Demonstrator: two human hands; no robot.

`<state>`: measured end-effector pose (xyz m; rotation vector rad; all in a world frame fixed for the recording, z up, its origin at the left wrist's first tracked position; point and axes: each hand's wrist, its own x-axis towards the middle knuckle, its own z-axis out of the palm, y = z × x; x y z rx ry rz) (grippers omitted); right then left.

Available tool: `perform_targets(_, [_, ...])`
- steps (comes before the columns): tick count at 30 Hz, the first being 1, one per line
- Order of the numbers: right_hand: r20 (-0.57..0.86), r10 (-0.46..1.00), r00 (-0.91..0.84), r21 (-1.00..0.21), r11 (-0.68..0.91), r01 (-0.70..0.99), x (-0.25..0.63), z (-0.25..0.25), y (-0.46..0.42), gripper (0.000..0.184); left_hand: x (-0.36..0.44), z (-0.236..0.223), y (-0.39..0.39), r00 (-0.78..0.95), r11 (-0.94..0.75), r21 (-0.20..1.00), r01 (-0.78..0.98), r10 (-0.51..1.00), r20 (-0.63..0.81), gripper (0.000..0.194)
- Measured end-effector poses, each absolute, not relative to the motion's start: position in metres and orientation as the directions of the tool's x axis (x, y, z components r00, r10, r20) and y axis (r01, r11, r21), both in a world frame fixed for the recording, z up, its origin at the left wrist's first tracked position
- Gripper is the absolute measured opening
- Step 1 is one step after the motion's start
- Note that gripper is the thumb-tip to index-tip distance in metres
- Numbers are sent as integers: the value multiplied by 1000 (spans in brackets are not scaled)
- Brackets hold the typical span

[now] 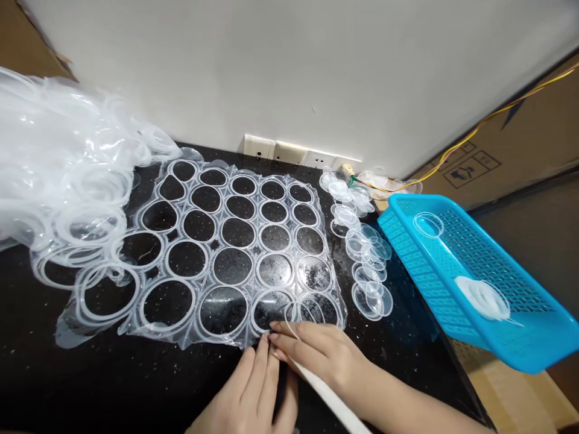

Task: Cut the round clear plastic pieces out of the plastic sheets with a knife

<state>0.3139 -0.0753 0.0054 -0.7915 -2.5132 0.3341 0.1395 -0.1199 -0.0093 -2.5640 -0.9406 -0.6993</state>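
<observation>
A clear plastic sheet (217,241) with rows of large round holes lies on the black speckled tabletop (113,386). At its near edge, towards the right, my two hands meet fingertip to fingertip. My left hand (253,386) has its fingers pressed together; what they pinch is hidden. Thin clear plastic rings (322,310) show at the fingers of my right hand (323,355), which is closed over them. From under that hand a white strip (332,401) runs down to the lower edge of the view.
Piled high on the left are more plastic sheets and rings (90,175). Loose clear discs (366,253) lie scattered right of the sheet. A blue basket (418,271) holds a few white pieces. Sockets (289,152) and a yellow-red wire (456,147) are at the wall.
</observation>
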Motion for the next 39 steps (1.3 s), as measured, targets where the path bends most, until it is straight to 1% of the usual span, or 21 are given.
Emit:
perform_targets(2, [355, 597, -720, -319, 801, 507, 312, 10, -80, 27, 135, -8, -118, 672, -753, -120, 647, 489, 556, 28])
perform_targets(6, [348, 578, -738, -260, 816, 516, 309, 12, -84, 31, 130, -8, -115, 660, -758, -111, 643, 474, 584, 30])
perform_targets(9, [378, 576, -725, -223, 816, 533, 305, 10, -84, 32, 128, -10, -116, 654, -760, -97, 643, 479, 586, 31])
perform_targets(14, [405, 598, -691, -231, 798, 556, 301, 5, -79, 34, 126, -11, -117, 657, -763, -96, 639, 477, 583, 26])
perform_targets(17, [417, 647, -639, -261, 758, 597, 307, 0, -70, 30, 126, -11, -119, 688, -779, -112, 616, 463, 559, 27])
perform_targets(20, [461, 725, -512, -383, 683, 622, 317, -2, -54, 26, 126, -12, -121, 710, -783, -142, 606, 452, 540, 28])
perform_targets(22, [496, 764, -412, -429, 629, 649, 325, 2, -40, 24, 126, -13, -123, 715, -776, -141, 614, 472, 516, 27])
perform_targets(25, [571, 766, -296, -397, 573, 717, 337, 12, -18, 22, 125, -15, -124, 707, -767, -134, 627, 489, 510, 25])
perform_targets(27, [615, 759, -212, -402, 534, 744, 346, 19, -7, 20, 124, -14, -124, 704, -765, -129, 630, 493, 511, 23])
perform_targets(28, [631, 760, -155, -429, 508, 747, 351, 22, -2, 19, 124, -14, -124, 704, -765, -125, 631, 497, 508, 22])
perform_targets(30, [617, 787, 8, -541, 417, 730, 359, 26, 3, 16, 123, -13, -125, 706, -767, -128, 629, 495, 506, 19])
perform_targets(32, [521, 833, 186, -713, 304, 632, 367, 30, 6, 17, 122, -13, -126, 717, -768, -142, 624, 491, 495, 18])
perform_targets(34, [333, 898, 288, -896, 206, 394, 372, 34, 7, 20, 121, -14, -127, 731, -770, -152, 619, 495, 470, 19])
perform_targets(35, [223, 932, 285, -958, 155, 242, 373, 36, 7, 22, 120, -15, -127, 735, -771, -157, 618, 494, 464, 20])
perform_targets(36, [113, 960, 254, -991, 92, 92, 373, 38, 7, 25, 120, -16, -127, 739, -771, -162, 616, 494, 458, 21])
perform_targets(37, [11, 977, 213, -999, 19, -34, 373, 39, 6, 28, 120, -17, -128, 741, -772, -170, 612, 485, 464, 21])
perform_targets(39, [-147, 979, 141, -975, -120, -185, 370, 40, 5, 35, 119, -17, -127, 743, -771, -178, 611, 481, 466, 21])
